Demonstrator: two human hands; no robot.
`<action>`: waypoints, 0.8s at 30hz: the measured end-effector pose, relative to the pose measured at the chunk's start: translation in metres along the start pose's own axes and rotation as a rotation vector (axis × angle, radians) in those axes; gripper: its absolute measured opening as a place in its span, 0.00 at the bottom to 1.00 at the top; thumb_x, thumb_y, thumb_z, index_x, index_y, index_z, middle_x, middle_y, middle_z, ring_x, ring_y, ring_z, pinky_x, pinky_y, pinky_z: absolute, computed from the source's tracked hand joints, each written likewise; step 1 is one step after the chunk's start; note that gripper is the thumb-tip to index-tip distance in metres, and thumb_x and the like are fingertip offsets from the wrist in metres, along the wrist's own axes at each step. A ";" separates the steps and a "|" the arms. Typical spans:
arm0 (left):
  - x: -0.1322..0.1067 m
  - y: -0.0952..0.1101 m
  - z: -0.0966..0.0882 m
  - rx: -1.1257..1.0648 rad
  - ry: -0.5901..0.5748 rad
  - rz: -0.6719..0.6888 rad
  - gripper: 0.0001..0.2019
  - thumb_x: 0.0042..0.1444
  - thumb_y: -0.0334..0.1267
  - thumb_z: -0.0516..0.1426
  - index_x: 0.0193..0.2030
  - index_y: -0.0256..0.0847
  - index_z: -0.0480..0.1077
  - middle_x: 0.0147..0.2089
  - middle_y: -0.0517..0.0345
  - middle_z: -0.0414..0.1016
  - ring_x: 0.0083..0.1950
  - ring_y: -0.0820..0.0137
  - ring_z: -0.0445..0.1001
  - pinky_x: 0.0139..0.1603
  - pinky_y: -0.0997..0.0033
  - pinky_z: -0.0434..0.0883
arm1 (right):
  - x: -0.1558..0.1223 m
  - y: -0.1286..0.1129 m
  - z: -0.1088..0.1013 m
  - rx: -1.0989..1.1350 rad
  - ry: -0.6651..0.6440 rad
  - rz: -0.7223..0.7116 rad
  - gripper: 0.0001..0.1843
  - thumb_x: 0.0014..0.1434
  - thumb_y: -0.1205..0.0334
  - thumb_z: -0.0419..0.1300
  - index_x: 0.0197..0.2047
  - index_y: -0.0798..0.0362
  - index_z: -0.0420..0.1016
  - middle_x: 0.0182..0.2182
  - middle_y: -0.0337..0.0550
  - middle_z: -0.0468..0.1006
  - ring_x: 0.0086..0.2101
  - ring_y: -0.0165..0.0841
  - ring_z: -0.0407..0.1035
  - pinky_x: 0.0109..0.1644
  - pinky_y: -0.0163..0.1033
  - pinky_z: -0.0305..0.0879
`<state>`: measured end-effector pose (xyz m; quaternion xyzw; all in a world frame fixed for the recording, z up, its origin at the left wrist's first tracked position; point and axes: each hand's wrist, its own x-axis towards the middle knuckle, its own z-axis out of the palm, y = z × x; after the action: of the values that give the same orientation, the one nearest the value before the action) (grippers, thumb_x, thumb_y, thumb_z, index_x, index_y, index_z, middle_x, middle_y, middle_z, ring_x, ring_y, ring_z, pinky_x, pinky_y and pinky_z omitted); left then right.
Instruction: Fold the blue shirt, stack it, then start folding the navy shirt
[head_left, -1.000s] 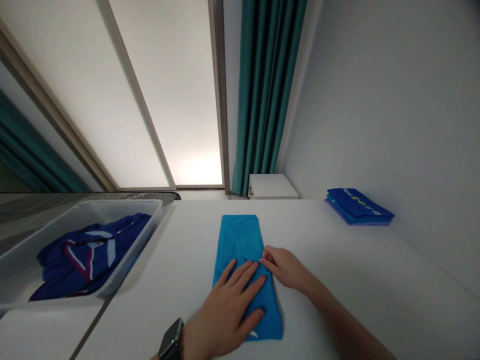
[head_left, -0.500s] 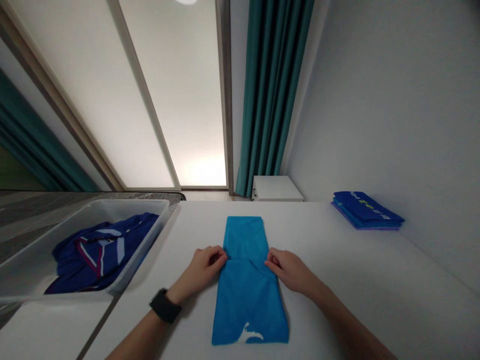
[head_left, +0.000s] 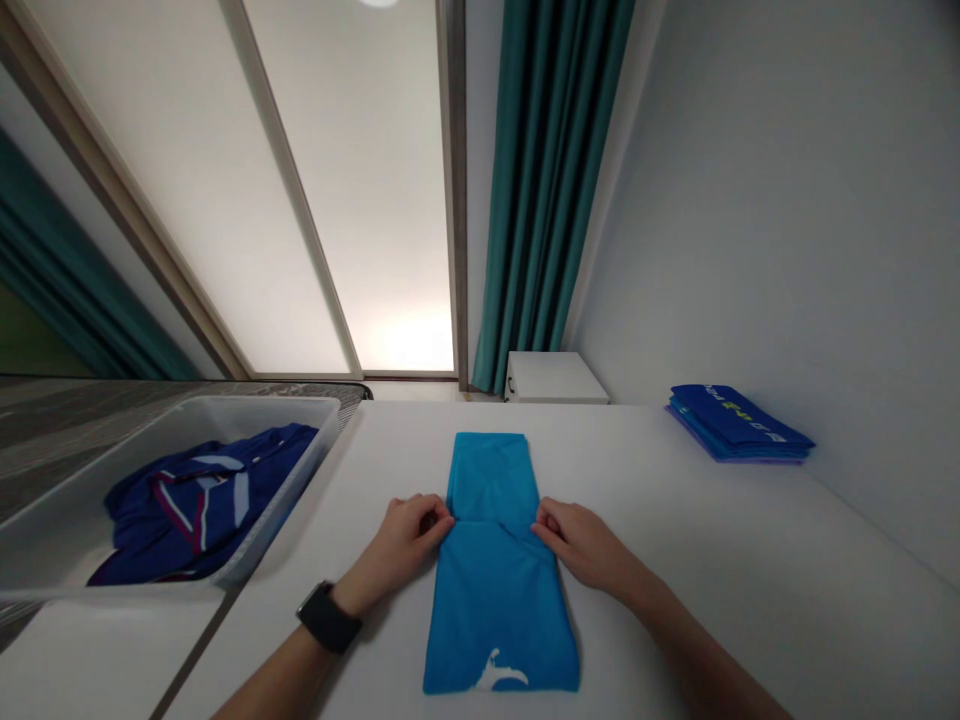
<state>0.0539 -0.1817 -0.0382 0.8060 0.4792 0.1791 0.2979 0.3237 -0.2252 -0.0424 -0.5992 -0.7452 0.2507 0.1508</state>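
A turquoise shirt (head_left: 495, 600) lies folded lengthwise in a long strip on the white table (head_left: 720, 560), with a white print at its near end. A crease crosses it near the middle, where an upper layer ends. My left hand (head_left: 409, 540) grips the strip's left edge at that crease, fingers curled, a black watch (head_left: 328, 617) on the wrist. My right hand (head_left: 581, 545) pinches the right edge at about the same height. The cloth under my fingertips is hidden.
A clear plastic tub (head_left: 300, 440) holding a crumpled navy shirt (head_left: 199, 510) stands on the left. A stack of folded blue shirts (head_left: 739, 425) lies at the table's far right, against the wall. A white cabinet (head_left: 556, 378) stands beyond the table.
My left hand has moved from lying flat on the strip's lower half to its left edge at the crease. The lower half now lies wider and flatter. My right hand stays at the crease.
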 end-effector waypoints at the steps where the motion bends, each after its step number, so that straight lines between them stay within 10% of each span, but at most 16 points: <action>1: 0.000 0.001 0.000 0.000 0.000 -0.005 0.15 0.62 0.47 0.50 0.33 0.41 0.71 0.33 0.58 0.75 0.35 0.66 0.70 0.47 0.60 0.62 | 0.000 0.000 0.000 0.006 -0.001 0.003 0.10 0.65 0.58 0.51 0.32 0.50 0.66 0.30 0.41 0.75 0.31 0.34 0.68 0.34 0.36 0.57; 14: -0.014 0.013 0.002 0.139 0.270 0.224 0.16 0.66 0.40 0.45 0.48 0.39 0.71 0.48 0.47 0.74 0.49 0.62 0.71 0.52 0.58 0.69 | 0.002 0.006 -0.006 0.101 0.143 -0.023 0.14 0.67 0.62 0.45 0.43 0.52 0.71 0.35 0.44 0.76 0.37 0.35 0.70 0.43 0.40 0.64; 24: -0.051 0.047 0.064 0.564 0.128 0.444 0.27 0.66 0.41 0.47 0.69 0.35 0.53 0.70 0.46 0.55 0.70 0.58 0.55 0.68 0.52 0.57 | -0.051 -0.043 0.047 -0.363 0.374 -0.224 0.25 0.63 0.69 0.47 0.62 0.53 0.67 0.58 0.51 0.71 0.56 0.43 0.63 0.62 0.52 0.56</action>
<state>0.0975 -0.2635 -0.0559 0.9280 0.3407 0.1503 -0.0132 0.2760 -0.2903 -0.0531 -0.5663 -0.7986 -0.0200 0.2028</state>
